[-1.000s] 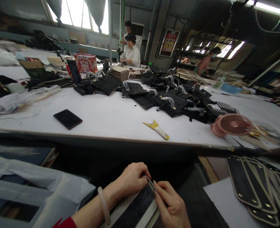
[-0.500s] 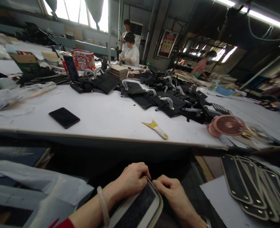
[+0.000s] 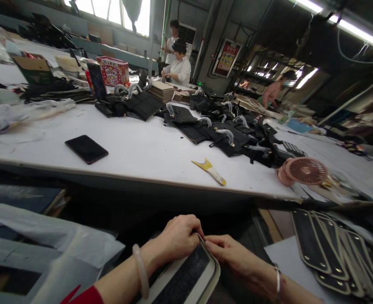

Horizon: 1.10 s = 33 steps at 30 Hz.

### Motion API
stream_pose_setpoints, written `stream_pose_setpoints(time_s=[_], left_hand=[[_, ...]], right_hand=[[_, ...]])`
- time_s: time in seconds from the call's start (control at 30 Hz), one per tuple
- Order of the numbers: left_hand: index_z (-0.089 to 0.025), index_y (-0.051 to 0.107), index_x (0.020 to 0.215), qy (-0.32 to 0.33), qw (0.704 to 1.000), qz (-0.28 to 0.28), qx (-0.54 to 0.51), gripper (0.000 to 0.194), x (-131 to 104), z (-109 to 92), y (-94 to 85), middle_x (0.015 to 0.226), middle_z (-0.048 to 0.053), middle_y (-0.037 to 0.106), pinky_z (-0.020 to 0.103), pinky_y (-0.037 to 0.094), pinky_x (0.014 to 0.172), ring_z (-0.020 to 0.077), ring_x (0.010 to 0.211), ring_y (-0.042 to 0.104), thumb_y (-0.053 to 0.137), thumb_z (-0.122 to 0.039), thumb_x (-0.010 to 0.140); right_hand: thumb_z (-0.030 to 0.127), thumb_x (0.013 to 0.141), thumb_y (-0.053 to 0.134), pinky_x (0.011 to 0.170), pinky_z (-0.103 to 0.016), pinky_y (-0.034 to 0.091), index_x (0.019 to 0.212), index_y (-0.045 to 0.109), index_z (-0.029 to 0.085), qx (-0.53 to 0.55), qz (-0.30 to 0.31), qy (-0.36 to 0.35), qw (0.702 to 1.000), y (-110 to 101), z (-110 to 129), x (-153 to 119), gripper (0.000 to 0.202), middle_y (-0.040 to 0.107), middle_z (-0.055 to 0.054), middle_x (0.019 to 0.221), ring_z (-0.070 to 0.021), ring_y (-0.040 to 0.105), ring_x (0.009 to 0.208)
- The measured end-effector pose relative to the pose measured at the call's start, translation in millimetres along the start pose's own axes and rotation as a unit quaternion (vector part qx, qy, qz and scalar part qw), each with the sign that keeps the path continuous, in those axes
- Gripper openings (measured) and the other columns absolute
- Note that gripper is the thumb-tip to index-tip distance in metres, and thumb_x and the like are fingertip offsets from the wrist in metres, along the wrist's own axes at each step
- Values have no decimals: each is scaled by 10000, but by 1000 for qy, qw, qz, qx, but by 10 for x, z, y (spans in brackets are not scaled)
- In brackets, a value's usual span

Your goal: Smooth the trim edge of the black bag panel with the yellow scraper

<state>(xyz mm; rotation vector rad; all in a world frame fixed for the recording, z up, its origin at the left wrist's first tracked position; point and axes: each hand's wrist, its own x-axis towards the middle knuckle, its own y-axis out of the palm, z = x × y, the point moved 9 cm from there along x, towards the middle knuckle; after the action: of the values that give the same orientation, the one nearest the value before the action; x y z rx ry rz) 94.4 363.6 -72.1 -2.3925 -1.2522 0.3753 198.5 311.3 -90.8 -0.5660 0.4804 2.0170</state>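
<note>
A flat panel (image 3: 191,274) with rounded corners, a dark middle and a pale border lies tilted low in front of me; it looks layered along its edge. My left hand (image 3: 180,236), a pale bangle on its wrist, has its fingers curled over the panel's far corner. My right hand (image 3: 227,255) pinches the edge at that same corner, thumb and forefinger pressed together close to the left fingertips. Both hands are closed. The panel's lower part runs out of view, and what lies under the fingertips is hidden.
Ahead stands a white table (image 3: 148,152) with a dark phone (image 3: 87,148), a yellow tool (image 3: 209,170), a pink fan (image 3: 303,171) and piled black bags (image 3: 227,131). Similar dark panels (image 3: 325,249) are stacked at right. A covered surface (image 3: 63,249) is at left. Several people work farther back.
My right hand has flattened, with its forearm swung outward to the right, so the wrist bracelet shows more. The left hand keeps its hold; the view has shifted slightly.
</note>
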Motion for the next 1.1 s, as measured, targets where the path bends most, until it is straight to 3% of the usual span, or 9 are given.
stream_pose_setpoints(time_s=[0.1,0.27,0.57,0.73,0.97,1.1], left_hand=[[-279,693,773,3,1000,4,7,213,-7,-7,-5,873,-44,689,260,424,690,143,815,626,506,-206,703],[-284,700,775,-2,1000,11,15,225,-5,-27,4,879,-33,705,277,433,689,165,825,639,504,-208,694],[-289,682,796,-13,1000,-6,18,218,-64,-25,18,931,-14,702,337,464,765,214,891,647,494,-220,711],[-287,688,799,-18,1000,-3,17,217,-70,-27,29,934,-10,706,335,471,768,212,892,651,497,-228,713],[-278,672,790,-22,999,9,27,220,-40,-67,31,941,-6,702,352,470,747,231,887,655,484,-213,695],[-275,674,794,-26,1000,12,12,220,-47,-48,57,956,8,705,375,476,759,253,896,658,489,-215,692]], right_hand=[[532,781,758,667,-246,307,1017,750,132,-3,11,31,999,28,7,18,465,613,-22,772,-102,444,680],[564,726,782,717,-278,347,978,759,134,-42,0,58,997,-3,26,27,499,617,-21,771,-133,474,720],[520,733,787,774,-287,365,944,766,160,-110,38,114,987,-23,73,68,418,627,-4,804,-129,491,748],[537,777,724,817,-304,379,980,755,180,-136,44,91,986,16,125,54,412,638,-2,825,-160,517,798],[536,778,657,648,-287,299,726,685,172,-273,22,79,959,-52,193,119,369,460,40,661,-130,351,672],[495,783,637,630,-290,279,732,683,181,-326,14,102,940,-94,167,147,321,447,40,663,-132,336,669]])
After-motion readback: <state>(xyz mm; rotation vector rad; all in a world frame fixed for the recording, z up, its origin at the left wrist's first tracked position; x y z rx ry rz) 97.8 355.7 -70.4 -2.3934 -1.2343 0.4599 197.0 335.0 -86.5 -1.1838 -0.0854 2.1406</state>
